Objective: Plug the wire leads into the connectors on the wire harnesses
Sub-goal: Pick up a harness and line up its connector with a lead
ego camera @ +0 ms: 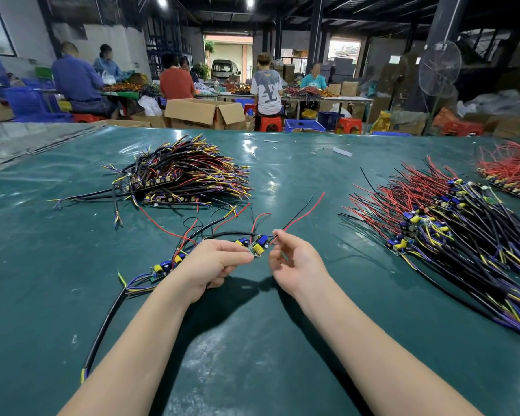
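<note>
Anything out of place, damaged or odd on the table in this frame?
Nothing serious. A small white strip lies loose on the far side of the green table mat; a single black wire strays from the red-and-black harness pile. The left hand pinches a small green circuit board normally.

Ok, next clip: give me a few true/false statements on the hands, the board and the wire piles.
1. The left hand pinches a small circuit board. True.
2. The right hand lies flat on the table, far from any wire. False: it is raised, with its index fingertip at the red and black leads beside the board. Whether it grips them is unclear.
3. A pile of red and black harnesses lies to the right of the hands. True.
4. The table cover is white. False: it is dark green.
</note>
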Motion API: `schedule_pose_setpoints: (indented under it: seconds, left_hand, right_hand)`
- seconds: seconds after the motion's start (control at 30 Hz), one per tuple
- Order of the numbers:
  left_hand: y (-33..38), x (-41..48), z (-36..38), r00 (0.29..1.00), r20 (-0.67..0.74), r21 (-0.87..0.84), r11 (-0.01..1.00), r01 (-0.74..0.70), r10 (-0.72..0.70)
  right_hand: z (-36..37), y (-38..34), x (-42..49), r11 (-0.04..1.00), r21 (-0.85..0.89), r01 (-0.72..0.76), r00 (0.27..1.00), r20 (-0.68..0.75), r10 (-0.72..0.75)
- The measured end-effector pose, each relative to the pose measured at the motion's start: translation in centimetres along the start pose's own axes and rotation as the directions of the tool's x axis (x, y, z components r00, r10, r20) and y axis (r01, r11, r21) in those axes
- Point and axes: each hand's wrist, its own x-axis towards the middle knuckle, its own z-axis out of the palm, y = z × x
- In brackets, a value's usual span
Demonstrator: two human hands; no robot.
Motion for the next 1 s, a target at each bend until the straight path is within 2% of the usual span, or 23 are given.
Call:
schedule_pose_setpoints:
  seconds: [0.17, 0.27, 0.77, 1.0]
  left_hand:
    - [0.0, -0.1, 0.2, 0.999, 0.042, 0.030, 1.000, 0.002, -0.003]
    - [0.0, -0.1, 0.4, 0.998, 0.056, 0.017, 1.000, 0.005, -0.006]
    - [0.1, -0.3, 0.3, 0.997, 0.077, 0.039, 0.999, -0.003, 0.000]
    - [0.1, -0.4, 0.0, 0.994, 0.109, 0.060, 0.998, -0.008, 0.001]
  right_hand:
    - [-0.5, -1.0, 0.5, 1.000, -0.009, 0.028, 0.999, -0.046, -0.028]
    - [-0.4, -1.0, 0.5, 0.998, 0.041, 0.052, 0.997, -0.060, -0.049]
    - [-1.0, -1.8, 1.8, 0.973, 0.226, 0.037, 0.999, 0.009, -0.040]
    - [-1.7, -3.1, 2.3, 0.956, 0.268, 0.117, 0.993, -0.011, -0.118]
